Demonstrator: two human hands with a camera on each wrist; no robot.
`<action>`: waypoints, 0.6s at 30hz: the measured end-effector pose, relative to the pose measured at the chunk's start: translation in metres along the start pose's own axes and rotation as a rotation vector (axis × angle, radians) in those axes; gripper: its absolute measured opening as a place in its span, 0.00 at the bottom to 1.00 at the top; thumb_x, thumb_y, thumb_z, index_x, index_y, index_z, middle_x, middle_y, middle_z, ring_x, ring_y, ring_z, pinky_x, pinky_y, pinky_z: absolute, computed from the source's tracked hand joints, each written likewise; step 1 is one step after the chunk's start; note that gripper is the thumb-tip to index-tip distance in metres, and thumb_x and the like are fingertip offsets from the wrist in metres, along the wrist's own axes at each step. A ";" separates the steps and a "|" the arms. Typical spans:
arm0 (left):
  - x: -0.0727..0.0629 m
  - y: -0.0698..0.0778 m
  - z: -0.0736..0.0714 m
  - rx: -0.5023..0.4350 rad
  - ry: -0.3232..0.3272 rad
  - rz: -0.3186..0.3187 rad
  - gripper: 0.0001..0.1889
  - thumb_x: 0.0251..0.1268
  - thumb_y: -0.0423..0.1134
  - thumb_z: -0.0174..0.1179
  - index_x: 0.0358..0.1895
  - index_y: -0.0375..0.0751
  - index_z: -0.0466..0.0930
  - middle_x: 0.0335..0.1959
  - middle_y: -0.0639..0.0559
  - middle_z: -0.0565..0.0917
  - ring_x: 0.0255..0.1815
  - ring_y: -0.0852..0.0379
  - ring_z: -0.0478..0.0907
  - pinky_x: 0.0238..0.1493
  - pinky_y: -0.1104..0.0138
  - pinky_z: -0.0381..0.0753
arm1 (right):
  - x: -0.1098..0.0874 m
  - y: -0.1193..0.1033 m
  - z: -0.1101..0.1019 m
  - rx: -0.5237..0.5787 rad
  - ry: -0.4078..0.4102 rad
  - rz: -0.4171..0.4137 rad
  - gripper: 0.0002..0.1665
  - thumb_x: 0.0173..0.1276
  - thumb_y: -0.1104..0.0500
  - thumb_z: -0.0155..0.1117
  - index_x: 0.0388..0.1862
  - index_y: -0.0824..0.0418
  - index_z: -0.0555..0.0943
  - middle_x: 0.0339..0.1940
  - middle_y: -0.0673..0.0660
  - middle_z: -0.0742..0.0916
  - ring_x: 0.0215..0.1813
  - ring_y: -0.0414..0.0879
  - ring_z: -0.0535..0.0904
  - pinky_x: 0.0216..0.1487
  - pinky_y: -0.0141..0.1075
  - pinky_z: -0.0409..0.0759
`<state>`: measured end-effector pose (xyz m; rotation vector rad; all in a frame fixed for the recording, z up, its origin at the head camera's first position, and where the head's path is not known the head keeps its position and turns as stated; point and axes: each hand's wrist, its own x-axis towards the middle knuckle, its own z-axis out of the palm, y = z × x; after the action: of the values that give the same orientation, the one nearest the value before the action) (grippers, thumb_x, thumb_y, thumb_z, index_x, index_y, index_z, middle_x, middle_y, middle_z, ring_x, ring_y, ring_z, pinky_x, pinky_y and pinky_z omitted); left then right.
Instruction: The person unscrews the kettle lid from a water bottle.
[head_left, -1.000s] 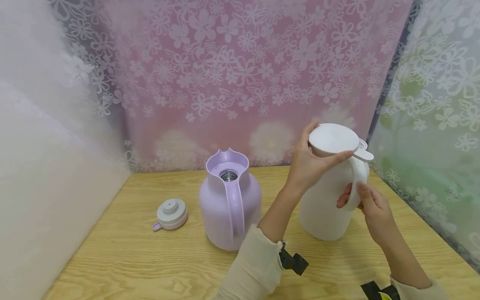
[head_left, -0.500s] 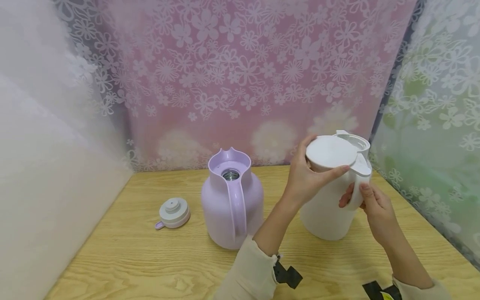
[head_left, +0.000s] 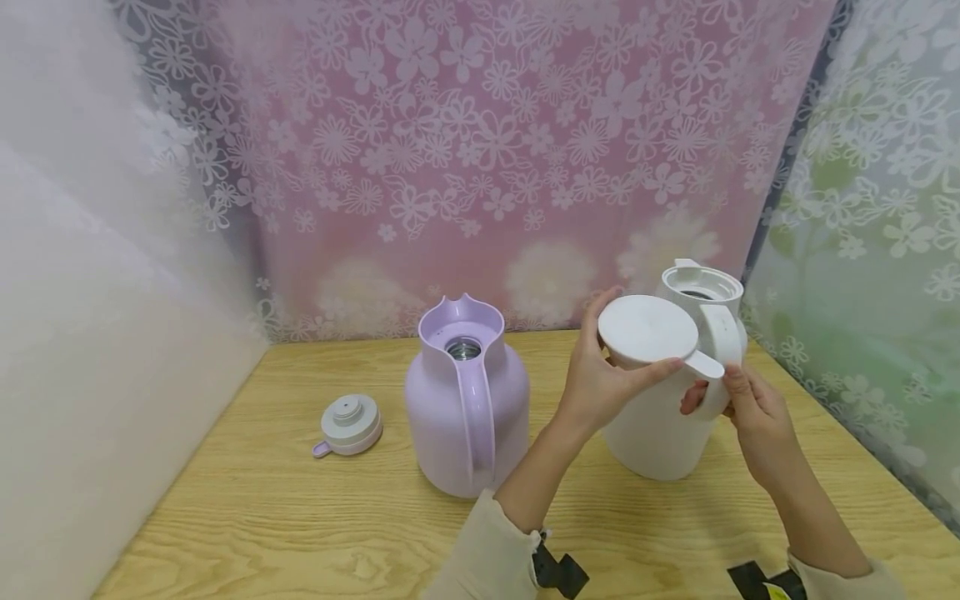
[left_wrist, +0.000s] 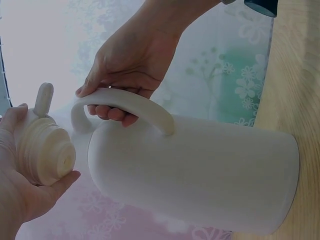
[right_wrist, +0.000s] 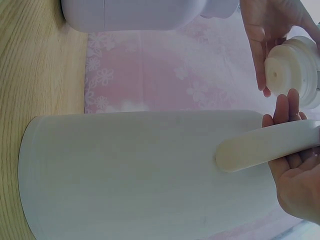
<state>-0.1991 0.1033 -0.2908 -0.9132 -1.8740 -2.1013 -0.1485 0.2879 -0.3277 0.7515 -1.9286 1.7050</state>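
A round white lid (head_left: 647,328) with a short tab is held by its edges in my left hand (head_left: 600,375), off the jug. Its stepped, threaded underside shows in the left wrist view, where the lid (left_wrist: 50,152) sits apart from the jug's mouth. My right hand (head_left: 759,421) grips the handle (head_left: 722,333) of the tall white thermos jug (head_left: 660,433), which stands upright on the table. The jug's round mouth (head_left: 703,285) is uncovered behind the lid. In the right wrist view the fingers (right_wrist: 282,107) wrap the handle.
Left of the white jug stands a lilac thermos jug (head_left: 465,417), its mouth uncovered and its handle toward me. Farther left, a grey and lilac stopper lid (head_left: 350,425) lies on the wooden table (head_left: 262,517). Flowered sheeting (head_left: 487,167) hangs behind and at the right.
My left hand has lifted the white lid off the jug and brought it left and toward me, baring the mouth. The right hand keeps its grip on the handle.
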 end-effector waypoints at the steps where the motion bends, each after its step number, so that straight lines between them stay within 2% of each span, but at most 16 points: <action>1: -0.001 -0.001 0.000 -0.003 -0.001 0.003 0.45 0.45 0.35 0.72 0.67 0.58 0.56 0.60 0.65 0.64 0.53 0.65 0.68 0.41 0.69 0.74 | 0.000 0.000 0.000 -0.005 0.000 -0.001 0.18 0.76 0.65 0.31 0.38 0.72 0.71 0.27 0.57 0.80 0.35 0.43 0.77 0.41 0.26 0.73; 4: -0.003 -0.003 -0.002 -0.013 -0.003 -0.006 0.46 0.45 0.34 0.72 0.67 0.57 0.55 0.60 0.67 0.65 0.53 0.65 0.68 0.42 0.69 0.74 | 0.000 0.001 0.000 0.014 0.001 -0.008 0.18 0.76 0.66 0.30 0.39 0.72 0.71 0.26 0.57 0.80 0.34 0.43 0.77 0.41 0.26 0.73; 10: -0.011 -0.006 -0.006 -0.047 0.002 -0.056 0.44 0.44 0.35 0.72 0.66 0.56 0.57 0.54 0.64 0.70 0.51 0.65 0.70 0.43 0.68 0.74 | 0.000 -0.001 0.000 -0.009 0.022 0.020 0.18 0.76 0.65 0.31 0.42 0.66 0.72 0.26 0.57 0.80 0.34 0.42 0.76 0.41 0.26 0.73; 14: -0.017 -0.010 -0.009 -0.068 0.001 -0.069 0.45 0.44 0.33 0.72 0.66 0.55 0.57 0.53 0.64 0.71 0.51 0.64 0.71 0.44 0.68 0.74 | -0.001 -0.002 0.003 -0.022 0.077 0.053 0.17 0.76 0.64 0.34 0.41 0.70 0.72 0.26 0.56 0.81 0.33 0.42 0.78 0.40 0.26 0.73; 18: -0.023 -0.014 -0.011 -0.058 -0.003 -0.084 0.44 0.43 0.33 0.73 0.65 0.56 0.58 0.53 0.64 0.71 0.50 0.64 0.71 0.45 0.69 0.73 | -0.001 -0.003 0.004 -0.051 0.108 0.068 0.16 0.76 0.64 0.35 0.39 0.71 0.71 0.30 0.54 0.80 0.33 0.41 0.78 0.40 0.25 0.74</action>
<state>-0.1916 0.0897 -0.3155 -0.8638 -1.8941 -2.2147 -0.1459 0.2838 -0.3269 0.5697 -1.9359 1.6934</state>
